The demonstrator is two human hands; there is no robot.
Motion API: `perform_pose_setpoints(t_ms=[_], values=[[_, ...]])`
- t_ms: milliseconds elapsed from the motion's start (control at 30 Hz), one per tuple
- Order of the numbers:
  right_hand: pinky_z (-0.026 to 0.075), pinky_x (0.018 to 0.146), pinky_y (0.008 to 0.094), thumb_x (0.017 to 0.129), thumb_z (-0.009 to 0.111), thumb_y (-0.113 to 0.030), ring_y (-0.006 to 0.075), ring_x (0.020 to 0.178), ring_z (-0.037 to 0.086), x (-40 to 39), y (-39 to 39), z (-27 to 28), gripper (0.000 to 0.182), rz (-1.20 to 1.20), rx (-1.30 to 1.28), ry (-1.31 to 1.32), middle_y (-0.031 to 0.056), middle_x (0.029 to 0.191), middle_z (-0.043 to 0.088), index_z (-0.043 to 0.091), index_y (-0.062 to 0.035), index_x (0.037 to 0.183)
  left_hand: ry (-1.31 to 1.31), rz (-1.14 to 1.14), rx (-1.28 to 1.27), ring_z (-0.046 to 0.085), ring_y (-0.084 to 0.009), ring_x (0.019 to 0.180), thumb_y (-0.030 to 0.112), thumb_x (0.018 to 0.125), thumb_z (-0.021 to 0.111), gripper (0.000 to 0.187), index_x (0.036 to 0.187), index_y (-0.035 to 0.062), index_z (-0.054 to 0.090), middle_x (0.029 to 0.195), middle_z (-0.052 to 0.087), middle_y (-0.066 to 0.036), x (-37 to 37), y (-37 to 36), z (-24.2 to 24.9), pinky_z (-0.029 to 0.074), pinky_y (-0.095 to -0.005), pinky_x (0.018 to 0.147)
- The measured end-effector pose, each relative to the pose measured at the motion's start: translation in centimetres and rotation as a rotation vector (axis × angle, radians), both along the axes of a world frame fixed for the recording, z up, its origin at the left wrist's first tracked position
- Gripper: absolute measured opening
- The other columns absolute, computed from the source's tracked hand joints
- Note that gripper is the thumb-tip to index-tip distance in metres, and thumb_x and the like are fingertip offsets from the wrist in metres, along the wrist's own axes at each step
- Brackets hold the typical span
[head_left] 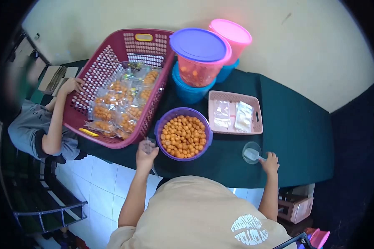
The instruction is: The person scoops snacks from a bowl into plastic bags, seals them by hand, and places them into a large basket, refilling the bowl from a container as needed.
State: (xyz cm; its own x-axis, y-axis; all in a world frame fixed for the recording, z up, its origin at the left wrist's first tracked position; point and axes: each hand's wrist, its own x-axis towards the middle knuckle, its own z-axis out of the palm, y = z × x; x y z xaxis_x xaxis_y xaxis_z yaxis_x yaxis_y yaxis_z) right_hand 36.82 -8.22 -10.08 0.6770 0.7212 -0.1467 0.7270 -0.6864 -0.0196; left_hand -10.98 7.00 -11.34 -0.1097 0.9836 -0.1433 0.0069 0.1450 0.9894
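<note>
My left hand (146, 155) is closed on a clear plastic bag (148, 145), just left of the purple bowl (210, 143). Round orange snack balls (183, 137) fill that bowl. On the right, my right hand (270, 163) grips the handle of a white scoop (252, 155), whose head lies in a small clear bowl (246, 145). Behind it sits a pink tray (235, 95) with clear plastic bags (222, 113) and a white packet (243, 117).
A large maroon basket (119, 144) holding packed snack bags (120, 99) stands at left. Another person's hand (72, 85) touches its left edge. Lidded tubs (199, 45) are stacked near the wall. Dark green cloth (295, 133) covers the table.
</note>
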Motion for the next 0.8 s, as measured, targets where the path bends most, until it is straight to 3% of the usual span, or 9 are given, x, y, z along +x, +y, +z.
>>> perform_pose_setpoints(t_ms=[133, 167, 200, 300, 400, 500, 600, 700, 800], values=[[0.042, 0.094, 0.0518, 0.083, 0.068, -0.04, 0.0315, 0.12, 0.05, 0.6, -3.9, -3.2, 0.054, -0.16, -0.067, 0.127, 0.0099, 0.131, 0.052, 0.051, -0.0152, 0.128, 0.059, -0.065, -0.09, 0.055, -0.0132, 0.094, 0.003, 0.078, 0.069, 0.035, 0.107, 0.005, 0.051, 0.099, 0.058, -0.005, 0.7, 2.3, -0.1, 0.043, -0.0274, 0.086], [0.046, 0.089, 0.0477, 0.087, 0.064, -0.038, 0.0349, 0.111, 0.056, 0.5, -4.2, -4.1, 0.047, -0.135, 0.026, 0.131, 0.0149, 0.117, 0.06, 0.053, -0.0112, 0.124, 0.07, -0.072, -0.092, 0.055, -0.0136, 0.095, 0.003, 0.078, 0.068, 0.035, 0.108, 0.0047, 0.051, 0.101, 0.058, -0.005, 0.8, 2.7, -0.4, 0.043, -0.0274, 0.086], [0.046, 0.089, 0.0477, 0.087, 0.064, -0.038, 0.0349, 0.111, 0.056, 0.7, -4.1, -4.8, 0.047, -0.147, 0.026, 0.134, 0.0149, 0.117, 0.06, 0.053, -0.0112, 0.124, 0.081, -0.075, -0.092, 0.055, -0.0141, 0.095, 0.002, 0.078, 0.067, 0.035, 0.109, 0.0044, 0.051, 0.102, 0.058, -0.005, 0.8, 3.1, -0.6, 0.043, -0.0274, 0.087], [0.047, 0.074, 0.0452, 0.091, 0.059, -0.03, 0.0404, 0.085, 0.062, 0.8, -3.3, -7.2, 0.031, -0.189, 0.291, 0.311, 0.0228, 0.084, 0.064, 0.058, -0.0016, 0.102, 0.151, -0.073, -0.115, 0.055, -0.0155, 0.098, -0.001, 0.079, 0.065, 0.036, 0.111, 0.0041, 0.05, 0.105, 0.058, -0.006, 0.7, 3.6, -0.2, 0.043, -0.0281, 0.089], [0.047, 0.074, 0.0463, 0.093, 0.056, -0.024, 0.0404, 0.086, 0.062, 0.5, -2.7, -7.5, 0.025, -0.199, 0.277, 0.345, 0.0223, 0.09, 0.065, 0.056, -0.0003, 0.098, -0.033, -0.103, -0.098, 0.055, -0.0164, 0.1, -0.002, 0.079, 0.063, 0.037, 0.113, 0.0043, 0.049, 0.108, 0.058, -0.006, 1.7, 2.4, 0.7, 0.042, -0.029, 0.091], [0.045, 0.068, 0.0425, 0.093, 0.055, -0.02, 0.0352, 0.074, 0.059, -1.8, -1.4, -3.2, 0.021, -0.17, 0.552, 0.23, 0.0213, 0.081, 0.061, 0.055, 0.0011, 0.094, -0.01, -0.177, 0.031, 0.053, -0.0137, 0.097, -0.006, 0.079, 0.063, 0.039, 0.112, 0.0047, 0.046, 0.103, 0.053, -0.005, 2.9, 0.5, 1.2, 0.042, -0.0283, 0.089], [0.045, 0.063, 0.0342, 0.094, 0.053, -0.014, 0.0225, 0.066, 0.055, -5.0, 0.5, 4.7, 0.014, -0.028, 0.669, 0.369, 0.0165, 0.076, 0.059, 0.055, -0.0005, 0.093, 0.024, -0.205, 0.112, 0.052, -0.0121, 0.093, -0.01, 0.077, 0.062, 0.04, 0.11, 0.005, 0.044, 0.099, 0.049, -0.003, 4.1, -1.0, 1.9, 0.042, -0.0266, 0.086], [0.047, 0.064, 0.0377, 0.094, 0.054, -0.016, 0.0295, 0.071, 0.063, -10.0, 2.6, 10.5, 0.016, 0.2, 0.617, 0.53, 0.0176, 0.08, 0.062, 0.057, -0.0005, 0.096, -0.003, -0.212, 0.121, 0.051, -0.0112, 0.092, -0.011, 0.076, 0.061, 0.041, 0.11, 0.0042, 0.044, 0.098, 0.049, -0.004, 5.0, -1.6, 2.7, 0.042, -0.0245, 0.084], [0.047, 0.061, 0.045, 0.089, 0.058, -0.016, 0.0356, 0.073, 0.062, -13.9, 5.5, 10.9, 0.011, 0.55, 0.51, 0.386, 0.0142, 0.08, 0.063, 0.055, -0.0057, 0.089, 0.036, -0.203, 0.153, 0.051, -0.0111, 0.089, -0.008, 0.075, 0.063, 0.04, 0.109, 0.0037, 0.045, 0.095, 0.05, -0.003, 5.2, -1.6, 2.8, 0.043, -0.0248, 0.082]])
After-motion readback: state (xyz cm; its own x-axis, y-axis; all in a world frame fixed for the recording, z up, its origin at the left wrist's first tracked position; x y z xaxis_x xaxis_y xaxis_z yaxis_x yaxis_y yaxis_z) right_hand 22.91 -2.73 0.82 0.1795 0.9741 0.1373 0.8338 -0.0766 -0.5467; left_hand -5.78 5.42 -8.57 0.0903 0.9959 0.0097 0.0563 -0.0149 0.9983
